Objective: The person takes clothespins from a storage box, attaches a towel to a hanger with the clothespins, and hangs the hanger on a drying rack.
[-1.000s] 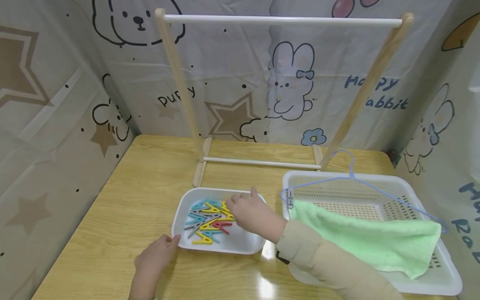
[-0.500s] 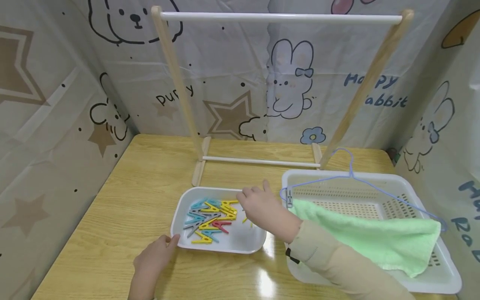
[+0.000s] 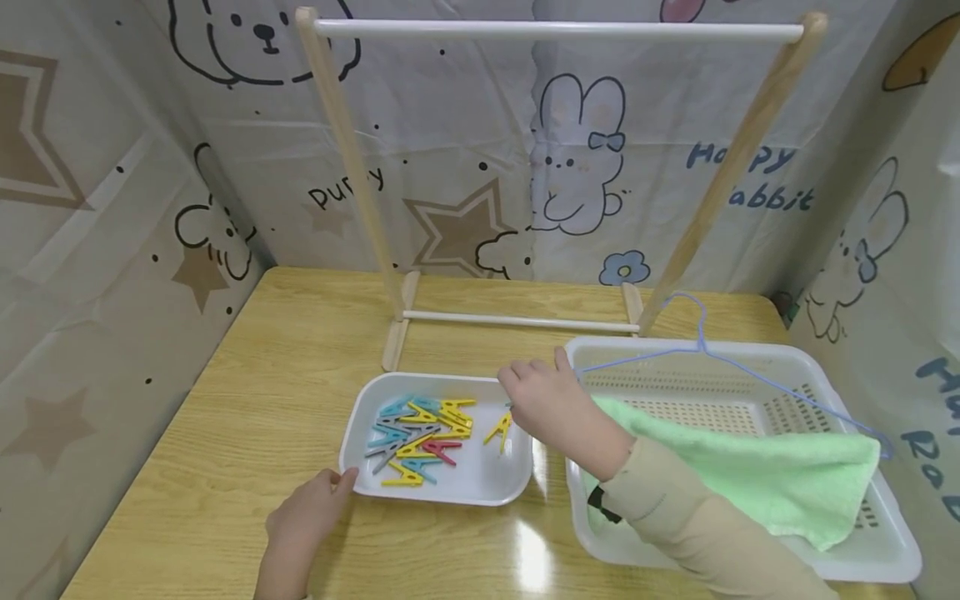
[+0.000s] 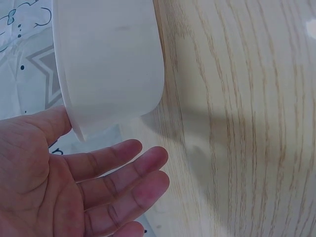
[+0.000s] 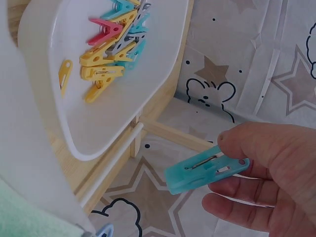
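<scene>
My left hand (image 3: pixel 312 514) is at the near-left corner of a white tray (image 3: pixel 442 500). In the left wrist view the thumb touches the tray's rim, and the other fingers (image 4: pixel 131 170) extend loosely below it. My right hand (image 3: pixel 558 404) is over the gap between the tray and a laundry basket. It pinches a teal clothespin (image 5: pixel 197 170) between thumb and fingers, as the right wrist view shows. Several yellow, teal, grey and red clothespins (image 3: pixel 420 437) lie piled in the tray's left half. One yellow clothespin (image 3: pixel 498 429) lies apart near the tray's right wall.
The white basket (image 3: pixel 896 533) stands at right, with a blue hanger (image 3: pixel 738 364) across it and a light green towel (image 3: pixel 750 479) draped inside. Behind the tray rises a wooden rack with a white top bar (image 3: pixel 555 31) and a low bar (image 3: pixel 517 319). Printed cloth surrounds the wooden table (image 3: pixel 300 358).
My right hand has moved right, from over the clothespin pile toward the basket's left edge. A lone yellow clothespin has come into view in the tray's right part. My left hand stays at the corner.
</scene>
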